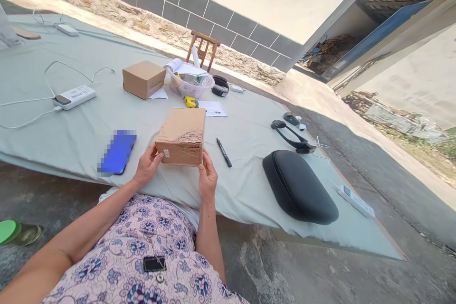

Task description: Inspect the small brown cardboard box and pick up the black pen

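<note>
A brown cardboard box point(181, 135) with dark scribbled lines on its top and front edge is between my hands at the near side of the table. My left hand point(148, 164) grips its lower left corner, thumb on the front face beside a small white printed mark. On the right corner, the fingers of my right hand point(207, 175) are closed against the side. Whether the box rests on the cloth or is slightly raised, I cannot tell. To its right lies a black marker pen point(223, 152), and left of my left hand is a phone point(119, 152) with a blurred blue screen.
Behind stand another cardboard box point(143, 78) and a plastic basket point(190, 86) of papers and tools, with a yellow tape measure point(191, 102) nearby. A black case point(299, 186) and a headset point(292, 137) lie right. A white power bank point(74, 97) with cables lies left.
</note>
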{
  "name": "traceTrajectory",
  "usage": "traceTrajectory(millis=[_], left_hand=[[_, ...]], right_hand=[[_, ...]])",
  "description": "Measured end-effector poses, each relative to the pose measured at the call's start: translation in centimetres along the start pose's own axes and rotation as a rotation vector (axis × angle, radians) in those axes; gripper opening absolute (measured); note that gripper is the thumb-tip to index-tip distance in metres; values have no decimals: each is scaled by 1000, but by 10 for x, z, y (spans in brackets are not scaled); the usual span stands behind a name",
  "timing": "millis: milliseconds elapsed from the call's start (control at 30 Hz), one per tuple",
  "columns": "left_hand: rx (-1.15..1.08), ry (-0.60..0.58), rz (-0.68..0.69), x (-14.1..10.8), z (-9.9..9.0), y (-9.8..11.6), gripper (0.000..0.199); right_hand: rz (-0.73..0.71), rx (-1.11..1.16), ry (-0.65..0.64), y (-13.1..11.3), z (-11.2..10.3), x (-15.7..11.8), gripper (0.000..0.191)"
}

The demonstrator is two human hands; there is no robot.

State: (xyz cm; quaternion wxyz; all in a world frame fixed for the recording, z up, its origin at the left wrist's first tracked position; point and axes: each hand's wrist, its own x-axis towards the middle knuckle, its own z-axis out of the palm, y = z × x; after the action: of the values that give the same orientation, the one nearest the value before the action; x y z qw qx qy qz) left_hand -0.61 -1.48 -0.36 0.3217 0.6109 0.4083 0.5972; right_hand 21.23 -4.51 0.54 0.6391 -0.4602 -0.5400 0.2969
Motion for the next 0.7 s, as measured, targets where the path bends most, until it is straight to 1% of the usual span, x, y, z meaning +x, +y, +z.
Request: traceTrajectory(millis=[67, 167, 267, 333, 400, 467, 500, 567, 633, 700], left_hand=[[46, -62, 66, -3, 2, 7, 64], [162, -110, 193, -6, 2, 18, 73], [263, -132, 295, -7, 2, 24, 79], [305, -126, 320, -8, 3, 26, 83], [319, -112, 315, -10, 6, 27, 83], [308, -108, 280, -13, 10, 28, 81], [298, -110, 255, -14, 12, 28, 81], [276, -109, 200, -16, 15, 29, 82], [261, -89, 151, -17, 17, 29, 85], [256, -63, 121, -17, 16, 27, 90]], right_hand=[[47, 47, 77, -6, -1, 0, 48], [101, 75, 204, -16, -2, 0, 52], [85, 46, 287, -26, -1, -1, 49], [59, 10, 301, -33, -1, -2, 47], [26, -53, 290, -39, 2, -4, 46], [-13, -180, 277, -43, 7, -7, 51], [-36, -264, 272, -43, 10, -9, 56], [-99, -429, 265, -42, 18, -13, 75], [-166, -543, 250, -39, 26, -16, 92], [-216, -600, 239, -36, 31, -17, 98]])
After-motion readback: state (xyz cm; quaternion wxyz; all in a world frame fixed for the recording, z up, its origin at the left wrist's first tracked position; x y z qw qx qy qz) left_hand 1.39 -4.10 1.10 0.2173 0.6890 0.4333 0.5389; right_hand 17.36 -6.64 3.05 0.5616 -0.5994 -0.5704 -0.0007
